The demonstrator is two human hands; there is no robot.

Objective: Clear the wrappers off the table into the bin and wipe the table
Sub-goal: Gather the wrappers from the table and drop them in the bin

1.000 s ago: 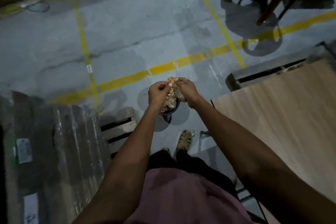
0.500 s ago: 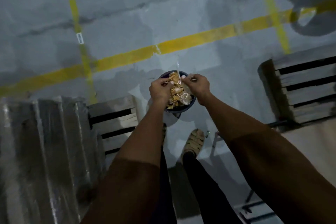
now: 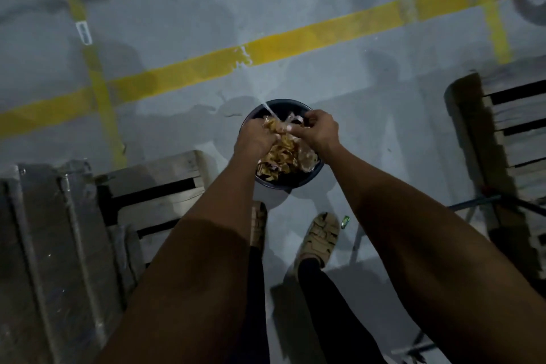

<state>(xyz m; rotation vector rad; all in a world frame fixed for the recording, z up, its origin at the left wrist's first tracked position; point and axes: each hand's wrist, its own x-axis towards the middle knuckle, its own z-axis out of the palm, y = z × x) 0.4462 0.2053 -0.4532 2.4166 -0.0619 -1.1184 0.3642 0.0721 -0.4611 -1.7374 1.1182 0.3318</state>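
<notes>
Floor: grey concrete floor (image 3: 183,9) fills the upper half of the frame, crossed by a broad yellow line (image 3: 189,74) running from the left edge up toward the upper right, with thinner yellow lines cutting across it at upper left and upper right.
Bin: a dark round bin (image 3: 283,179) stands on the floor at the centre of the frame, just ahead of the person's feet; its rim shows above and below the hands.
Wrappers: a crumpled bunch of golden-brown and clear wrappers (image 3: 283,154) sits directly over the bin's mouth, between the two hands and spilling down toward the near rim; whether the lower pieces already lie inside cannot be told.
Left hand: the left hand (image 3: 254,136) is at centre frame over the bin's left side, its grip clamped on the wrappers.
Right hand: the right hand (image 3: 320,130) is over the bin's right side, almost touching the left, fingers pinched onto the top of the same bunch.
Feet: two tan sandals (image 3: 320,235) stand just below the bin; a small green scrap (image 3: 344,221) lies on the floor beside the right one.
Pallets: one wooden pallet (image 3: 153,186) lies at lower left, another pallet (image 3: 514,133) at the right edge.
Light: dim, with soft shadows around the bin.
</notes>
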